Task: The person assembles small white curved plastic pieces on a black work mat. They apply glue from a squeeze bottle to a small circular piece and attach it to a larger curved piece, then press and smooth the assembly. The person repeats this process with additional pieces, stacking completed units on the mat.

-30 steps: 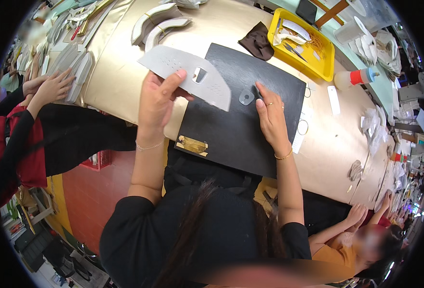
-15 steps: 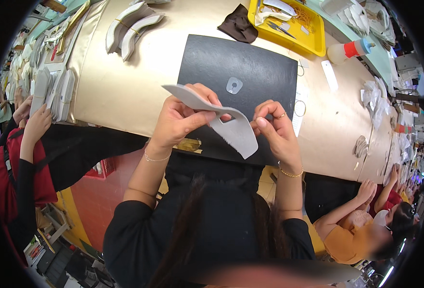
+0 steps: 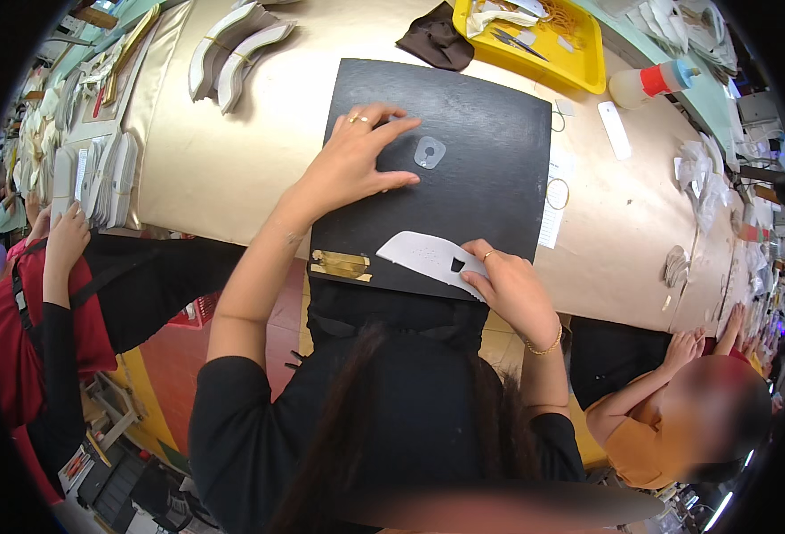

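Observation:
A pale grey flat piece (image 3: 423,256) with a curved edge and a small dark cutout lies at the near edge of a black board (image 3: 481,196). My right hand (image 3: 515,287) pinches its right end, thumb on top; the fingers beneath are hidden. Over the board's left half, my left hand (image 3: 357,160) is open and holds nothing, its thumb and fingers spread apart. Just right of those fingertips, a small translucent patch (image 3: 429,153) with a dark keyhole-like mark lies on the board, apart from the hand.
Banded stacks of curved pieces (image 3: 248,55) lie at the far left. A dark brown cloth (image 3: 435,40), a yellow tray (image 3: 590,78) of small tools and a red-banded bottle (image 3: 655,82) stand along the back. Co-workers' hands (image 3: 70,236) work on both sides.
The grey piece has come down from mid-air to the board's near edge, with the right hand on its end. My left hand has let go of it and moved up over the board.

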Motion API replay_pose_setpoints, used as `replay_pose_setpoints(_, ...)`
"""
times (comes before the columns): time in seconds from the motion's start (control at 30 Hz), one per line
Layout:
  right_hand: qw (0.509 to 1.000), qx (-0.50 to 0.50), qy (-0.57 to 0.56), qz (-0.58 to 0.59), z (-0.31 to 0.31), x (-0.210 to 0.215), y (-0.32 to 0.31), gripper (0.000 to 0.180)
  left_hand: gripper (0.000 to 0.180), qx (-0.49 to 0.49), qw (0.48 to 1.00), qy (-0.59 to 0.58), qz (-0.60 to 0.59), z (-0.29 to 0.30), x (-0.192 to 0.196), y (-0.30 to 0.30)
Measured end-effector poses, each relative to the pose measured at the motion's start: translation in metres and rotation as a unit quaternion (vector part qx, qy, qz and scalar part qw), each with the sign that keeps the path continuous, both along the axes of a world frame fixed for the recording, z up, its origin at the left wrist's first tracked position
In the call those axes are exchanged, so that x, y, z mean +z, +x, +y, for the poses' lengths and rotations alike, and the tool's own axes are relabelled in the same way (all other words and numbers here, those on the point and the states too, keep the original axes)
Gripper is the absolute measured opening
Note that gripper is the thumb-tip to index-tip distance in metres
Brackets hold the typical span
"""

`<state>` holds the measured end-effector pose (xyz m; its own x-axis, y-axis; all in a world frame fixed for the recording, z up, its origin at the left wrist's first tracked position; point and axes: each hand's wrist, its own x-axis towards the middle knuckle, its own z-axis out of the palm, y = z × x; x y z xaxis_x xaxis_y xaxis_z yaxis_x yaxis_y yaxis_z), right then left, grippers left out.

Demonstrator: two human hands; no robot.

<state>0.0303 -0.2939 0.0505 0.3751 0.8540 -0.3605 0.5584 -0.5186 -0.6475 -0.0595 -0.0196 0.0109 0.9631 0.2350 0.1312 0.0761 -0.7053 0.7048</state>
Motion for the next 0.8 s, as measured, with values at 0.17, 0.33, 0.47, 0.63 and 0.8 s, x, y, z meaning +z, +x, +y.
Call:
replay_pose_setpoints(0.17, 0.999, -0.014, 0.011, -0.036, -0.006, -0.001, 0.001, 0.024, 0.049, -0.04, 0.99, 0.131, 0.017, -0.002, -0.008, 0.024)
replay_pose_setpoints(0.33, 0.999, 0.007, 0.03, -0.023, -0.005, -0.001, 0.001, 0.025, 0.044, -0.046, 0.99, 0.13, -0.001, -0.016, -0.017, 0.021)
replay_pose_setpoints(0.47, 0.997, 0.043, 0.06, -0.011, 0.004, -0.004, -0.003, 0.024, 0.051, -0.059, 0.989, 0.132, -0.018, -0.039, -0.019, 0.008)
replay_pose_setpoints(0.63, 0.995, 0.052, 0.08, -0.012, 0.01, -0.007, -0.005, 0.025, 0.078, -0.013, 0.994, 0.102, -0.032, -0.045, -0.016, 0.002)
replay_pose_setpoints(0.8, 0.993, 0.016, 0.112, -0.023, 0.01, -0.011, -0.005, 0.021, 0.07, -0.013, 0.999, 0.047, 0.006, -0.05, -0.003, -0.022)
